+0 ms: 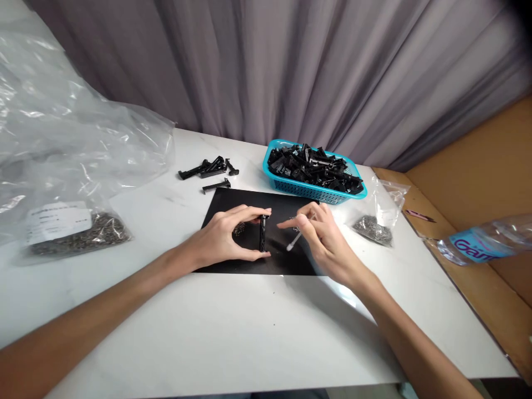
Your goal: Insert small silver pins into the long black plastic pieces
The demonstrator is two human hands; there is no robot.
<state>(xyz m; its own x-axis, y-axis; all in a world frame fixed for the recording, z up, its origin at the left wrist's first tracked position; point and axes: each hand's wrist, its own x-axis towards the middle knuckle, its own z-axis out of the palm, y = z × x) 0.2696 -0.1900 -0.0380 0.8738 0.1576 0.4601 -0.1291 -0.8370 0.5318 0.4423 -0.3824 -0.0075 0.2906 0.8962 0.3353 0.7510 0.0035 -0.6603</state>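
My left hand (226, 235) grips a narrow black plastic part (262, 234) by its two ends, between thumb and fingers, above a black mat (233, 199). A short way to the right, my right hand (322, 235) holds a thin cotton swab (294, 242), its white tip pointing down and left. The right index finger stretches toward the plastic part without touching it. Small metal pieces (239, 228) lie on the mat by my left hand. Another little heap of metal pieces (295, 219) shows partly behind my right fingers.
Several black plastic parts (214, 167) lie beyond the mat. A blue basket (318, 191) heaped with similar parts stands behind it. Clear bags of small metal pieces lie left (106, 230) and right (374, 228). A plastic bottle (477, 241) and cardboard (477, 160) are at far right.
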